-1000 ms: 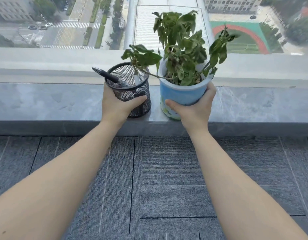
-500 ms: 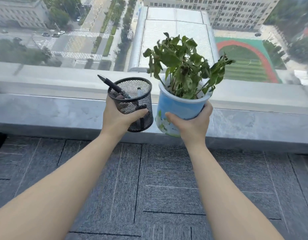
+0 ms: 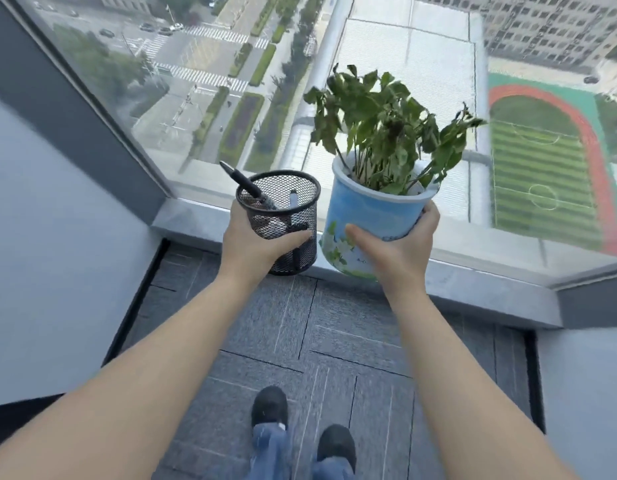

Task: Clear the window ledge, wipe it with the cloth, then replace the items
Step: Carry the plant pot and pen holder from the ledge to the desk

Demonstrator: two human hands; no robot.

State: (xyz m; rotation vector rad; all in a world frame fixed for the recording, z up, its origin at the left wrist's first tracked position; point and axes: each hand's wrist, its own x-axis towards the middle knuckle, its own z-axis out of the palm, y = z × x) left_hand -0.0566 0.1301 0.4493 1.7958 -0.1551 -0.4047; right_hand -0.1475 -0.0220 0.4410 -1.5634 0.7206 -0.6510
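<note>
My left hand (image 3: pixel 251 244) grips a black mesh pen holder (image 3: pixel 286 206) with a black pen (image 3: pixel 244 183) sticking out of it. My right hand (image 3: pixel 400 251) holds a light blue flower pot (image 3: pixel 369 216) with a leafy green plant (image 3: pixel 380 129), tilted slightly to the left. Both items are lifted off the grey stone window ledge (image 3: pixel 473 289) and hang over its front edge, side by side. No cloth is in view.
A large window pane (image 3: pixel 231 81) rises behind the ledge, with a dark frame post (image 3: pixel 75 109) at the left. Pale walls (image 3: pixel 50 254) close in on both sides. Dark carpet tiles (image 3: pixel 335 341) cover the floor, where my two black shoes (image 3: pixel 269 407) stand.
Both hands have lifted the pen holder and the plant pot off the ledge and drawn them back toward me. My view has pulled back and tilted down, showing walls and shoes.
</note>
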